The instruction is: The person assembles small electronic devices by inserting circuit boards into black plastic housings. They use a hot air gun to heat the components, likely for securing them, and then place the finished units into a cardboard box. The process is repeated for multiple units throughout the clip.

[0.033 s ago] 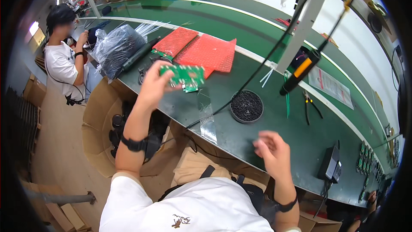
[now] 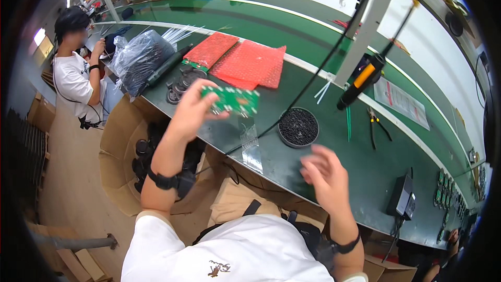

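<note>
My left hand (image 2: 194, 107) grips a green circuit board (image 2: 235, 100) by its left end, thumb on top. The board is slightly blurred and held above the dark green bench, in front of red bubble-wrap bags (image 2: 249, 63). My right hand (image 2: 326, 177) is over the bench's near edge with nothing visible in it, thumb and fingers apart and a little curled. Just beyond that hand stands a round dish (image 2: 281, 134) full of small black pieces (image 2: 299, 126). Black round parts (image 2: 182, 82) lie behind my left hand, partly hidden by it.
A black-and-orange electric screwdriver (image 2: 362, 81) hangs over the bench on a cord. Pliers (image 2: 377, 128), a black power box (image 2: 401, 198) and several small boards (image 2: 443, 190) lie to the right. At left are a grey plastic bag (image 2: 142, 60), an open carton (image 2: 117, 162) and a seated co-worker (image 2: 78, 73).
My left hand and the circuit board have moved right and slightly nearer, uncovering more of the black round parts. My right hand has shifted a little left and toward the dish.
</note>
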`<state>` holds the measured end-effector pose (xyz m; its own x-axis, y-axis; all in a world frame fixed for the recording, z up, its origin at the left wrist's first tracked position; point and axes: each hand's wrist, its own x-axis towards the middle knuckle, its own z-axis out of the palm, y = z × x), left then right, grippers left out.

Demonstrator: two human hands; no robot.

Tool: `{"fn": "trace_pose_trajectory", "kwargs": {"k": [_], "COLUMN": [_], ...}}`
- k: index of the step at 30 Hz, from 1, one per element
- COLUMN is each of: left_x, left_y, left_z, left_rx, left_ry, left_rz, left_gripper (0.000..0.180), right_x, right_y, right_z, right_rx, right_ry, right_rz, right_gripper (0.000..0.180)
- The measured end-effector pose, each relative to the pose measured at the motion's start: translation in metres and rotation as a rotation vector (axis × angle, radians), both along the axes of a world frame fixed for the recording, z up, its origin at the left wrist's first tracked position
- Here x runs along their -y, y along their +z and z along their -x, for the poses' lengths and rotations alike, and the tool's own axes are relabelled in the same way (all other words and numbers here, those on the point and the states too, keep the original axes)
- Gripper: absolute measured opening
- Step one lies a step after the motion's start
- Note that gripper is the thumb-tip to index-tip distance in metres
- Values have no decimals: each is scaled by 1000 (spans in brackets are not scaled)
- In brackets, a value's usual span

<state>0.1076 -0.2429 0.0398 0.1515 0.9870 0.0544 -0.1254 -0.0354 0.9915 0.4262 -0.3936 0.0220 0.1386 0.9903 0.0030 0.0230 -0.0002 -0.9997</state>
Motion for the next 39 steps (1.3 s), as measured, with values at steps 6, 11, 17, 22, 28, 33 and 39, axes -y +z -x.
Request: {"fn": "trace_pose_trajectory", "kwargs": {"k": [6,11,17,22,28,33,39], "left_x": [54,55,5,-72,-29,74,80], "left_y": [-21,-40,-66,-67,-37,-30,-30], "left_z": [-77,-97,-69,4,-27,-100,-91], "left_rx": [4,-231,-356,-997,-1101,-635,-684], "left_ry": [-192,89,122,435,424,-267,7], "left_rz": [83,-179,-249,-371,-804,-500,-616], "left_gripper": [27,25,29,44,51,20,14], "right_x": [-65,-73,-72,-27,20,28,28], "right_y": [-6,-8,-26,-13,-34,-45,-47], "right_z": [57,68,39,-51,-113,-98,-91], "right_rx": [120,425,286,255,232,284,881], "right_ry": [75,-54,-130,-180,-229,-222,-357], "right_rz": [-113,-168,-176,-14,137,98,-53], "right_gripper": [26,16,17,21,23,21,26]}}
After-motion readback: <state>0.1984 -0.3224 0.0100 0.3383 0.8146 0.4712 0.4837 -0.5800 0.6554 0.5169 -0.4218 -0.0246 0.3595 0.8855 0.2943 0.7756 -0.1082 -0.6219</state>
